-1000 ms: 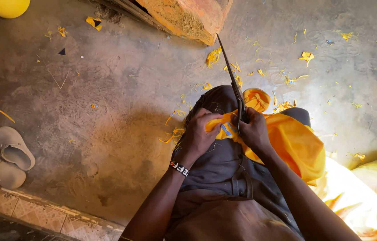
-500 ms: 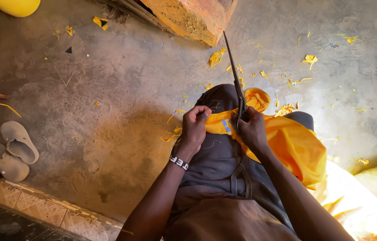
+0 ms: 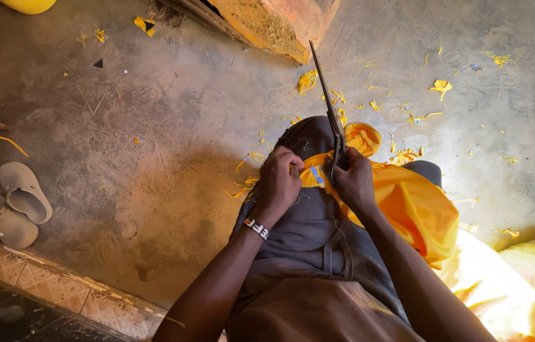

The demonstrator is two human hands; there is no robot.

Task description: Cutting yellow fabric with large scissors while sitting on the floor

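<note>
My left hand (image 3: 279,182) pinches the edge of an orange-yellow fabric (image 3: 413,202) draped over my knee. My right hand (image 3: 353,182) grips the handles of long dark scissors (image 3: 327,107), whose blades point away from me toward the floor ahead. The two hands are close together, with a strip of the fabric and a small blue tag (image 3: 317,175) between them. The fabric spills over my right thigh. A beaded bracelet (image 3: 257,228) sits on my left wrist.
Concrete floor (image 3: 172,114) strewn with several yellow fabric scraps (image 3: 307,81). A worn orange block (image 3: 274,22) lies ahead. Pale sandals (image 3: 17,202) rest at the left by a tiled step (image 3: 58,285). More yellow cloth (image 3: 521,278) piles at the right.
The hands and scissors stay almost in place on the fabric; the view has shifted slightly, and the scissor blades tilt a little more upright.
</note>
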